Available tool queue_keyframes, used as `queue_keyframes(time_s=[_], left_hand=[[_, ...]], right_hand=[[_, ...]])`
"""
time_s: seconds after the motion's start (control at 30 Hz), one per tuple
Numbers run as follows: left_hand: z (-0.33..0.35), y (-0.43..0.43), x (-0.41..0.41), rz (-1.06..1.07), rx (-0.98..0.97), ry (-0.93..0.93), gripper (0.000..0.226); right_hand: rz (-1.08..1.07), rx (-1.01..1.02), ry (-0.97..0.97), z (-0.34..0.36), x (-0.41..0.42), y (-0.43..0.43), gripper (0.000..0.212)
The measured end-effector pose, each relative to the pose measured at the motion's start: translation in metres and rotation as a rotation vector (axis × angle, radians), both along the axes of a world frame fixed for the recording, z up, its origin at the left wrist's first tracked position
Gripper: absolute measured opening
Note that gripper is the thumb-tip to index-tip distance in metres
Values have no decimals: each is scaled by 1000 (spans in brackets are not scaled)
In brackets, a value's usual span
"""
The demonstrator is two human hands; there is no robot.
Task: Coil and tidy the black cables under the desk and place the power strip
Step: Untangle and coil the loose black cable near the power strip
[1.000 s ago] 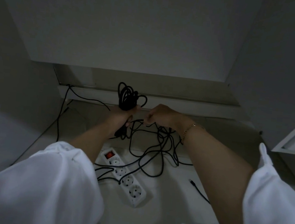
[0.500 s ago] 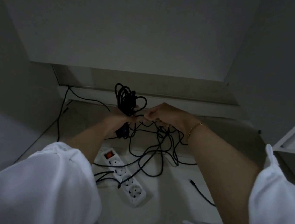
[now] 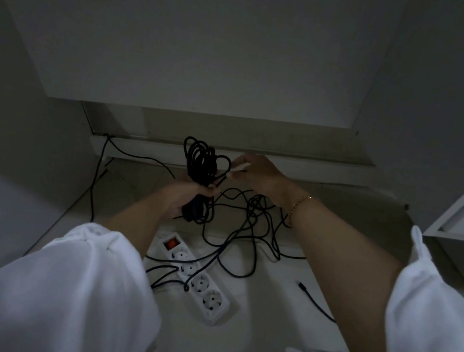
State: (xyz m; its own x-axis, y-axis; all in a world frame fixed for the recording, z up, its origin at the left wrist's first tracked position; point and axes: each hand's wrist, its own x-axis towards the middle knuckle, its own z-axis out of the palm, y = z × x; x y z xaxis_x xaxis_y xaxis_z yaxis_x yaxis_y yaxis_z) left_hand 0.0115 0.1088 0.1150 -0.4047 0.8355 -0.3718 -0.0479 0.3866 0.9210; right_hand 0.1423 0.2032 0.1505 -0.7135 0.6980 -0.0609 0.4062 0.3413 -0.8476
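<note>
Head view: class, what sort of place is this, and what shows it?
Probably the space under a desk: pale panels enclose it, and a white power strip and loose black cables lie on the floor.

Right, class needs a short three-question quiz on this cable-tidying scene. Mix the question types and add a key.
1. True or false: the power strip hangs on the wall.
2. Which hand grips the cable coil round its middle? A left, B right, C neither.
3. Fill in: the strip's switch is ___.
Key: 1 false, it lies on the floor; 2 A, the left hand; 3 red.
</note>
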Motion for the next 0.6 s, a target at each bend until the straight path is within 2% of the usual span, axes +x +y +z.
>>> queue_keyframes(time_s=[0.03,0.1,0.23,0.33,0.4,0.5,0.6], left_hand=[[0,0,0,1,-8,2,6],[1,0,1,6,-12,5,6],[2,3,6,-44,-37,84,30],[0,4,10,-84,-74,136,40],[-1,6,9,-95,-79,173,34],[-1,7,8,-142,-60,202,8],[-5,7,4,-202,-21,215,6]], right_hand=[[25,-52,15,2,2,-1,17],[57,-115,41,5,5,-3,10],[-5,-174,88,5,2,0,23],[-40,-274,146,2,-1,0,25],[-58,-327,191,-1,-1,0,24],[-65,-322,188,-1,1,-1,23],[-63,-281,170,0,-1,-2,22]])
